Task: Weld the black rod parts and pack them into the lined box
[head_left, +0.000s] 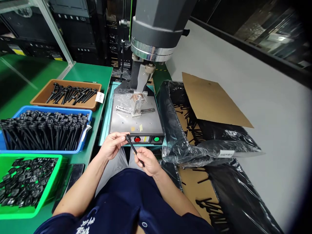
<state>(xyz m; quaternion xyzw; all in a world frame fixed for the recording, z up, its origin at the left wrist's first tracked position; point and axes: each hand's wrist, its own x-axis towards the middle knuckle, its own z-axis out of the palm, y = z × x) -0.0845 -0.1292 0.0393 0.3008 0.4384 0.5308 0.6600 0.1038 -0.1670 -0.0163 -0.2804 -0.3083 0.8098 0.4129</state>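
Left of the fingers (119, 140): brown rectangular plastic tray (64, 104) ahead, blue rectangular plastic bin (48, 151) level, green rectangular plastic bin (17, 214) behind; ahead, grey metal press (156, 32); right, black-plastic-lined rectangular boxes (170, 139).

We observed a pale wall (268, 113) right of the grip, a green worktable (85, 71) left, and black crates (70, 31) stacked beyond.

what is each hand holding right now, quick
Left hand: closed, pinching the thicker end of a slim, black, ribbed, plastic-looking rod.
Right hand: closed, holding the same rod near its thinner end.
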